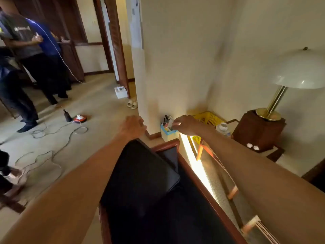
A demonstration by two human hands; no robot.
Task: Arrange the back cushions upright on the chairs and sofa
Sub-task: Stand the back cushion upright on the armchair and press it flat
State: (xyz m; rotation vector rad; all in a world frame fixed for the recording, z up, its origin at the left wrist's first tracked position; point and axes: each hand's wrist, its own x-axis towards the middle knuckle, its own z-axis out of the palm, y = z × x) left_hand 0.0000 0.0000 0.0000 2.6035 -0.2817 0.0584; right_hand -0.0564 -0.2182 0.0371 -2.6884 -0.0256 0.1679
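Observation:
A dark back cushion [146, 173] leans tilted against the wooden-framed sofa [167, 144] directly below me, and its top corner reaches the frame's end. Both my arms stretch forward above it. My left hand [132, 127] hovers past the cushion's top edge with loosely curled fingers and holds nothing. My right hand [184, 125] hangs above the sofa's end, fingers pointing down, apart from the cushion, with nothing visibly in it. The picture is blurred by motion.
Behind the sofa's end stand a small blue box [168, 133] and a yellow basket [209, 118]. A lamp [299, 71] sits on a wooden side table [258, 131] at right. People [26, 50] stand at left; cables [52, 134] and a red reel [80, 118] lie on the floor.

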